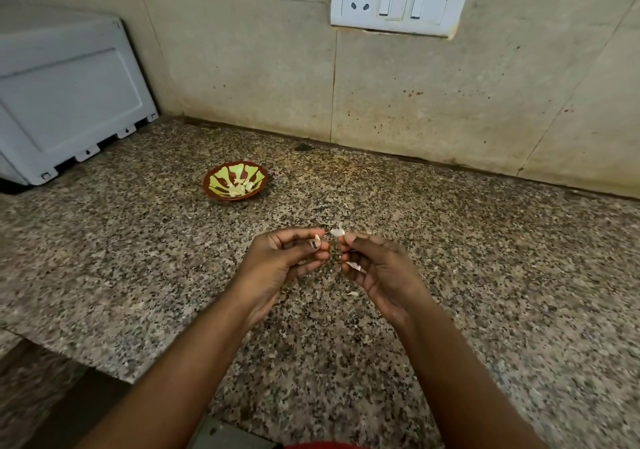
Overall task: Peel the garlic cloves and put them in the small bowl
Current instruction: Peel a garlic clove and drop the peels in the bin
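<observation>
Two hands meet over the speckled tabletop [450, 241], fingertips nearly touching. The left hand [284, 258] has its fingers curled, and its thumb and forefinger pinch one small clove [317, 240], pale with a dark tip. The right hand [374, 268] is curled too; its thumb and forefinger pinch one white peel [337, 231] that sticks up above the fingertips, and a second scrap of peel [355, 266] lies against its lower fingers. A third scrap [352, 294] shows below and between the two hands; whether it rests on the tabletop or hangs in the air cannot be told. One small bowl [237, 180], brown outside with a yellow-green striped inside, stands on the tabletop well apart from the hands, to the far left of them. In it lie several peeled cloves [239, 187], bunched low on its right side; they are too small and close together to count. One white appliance [65, 102] sits at the far left of the tabletop against the wall. On the tiled wall [259, 50] hangs one switchboard [398, 0] with one socket and two switches.
</observation>
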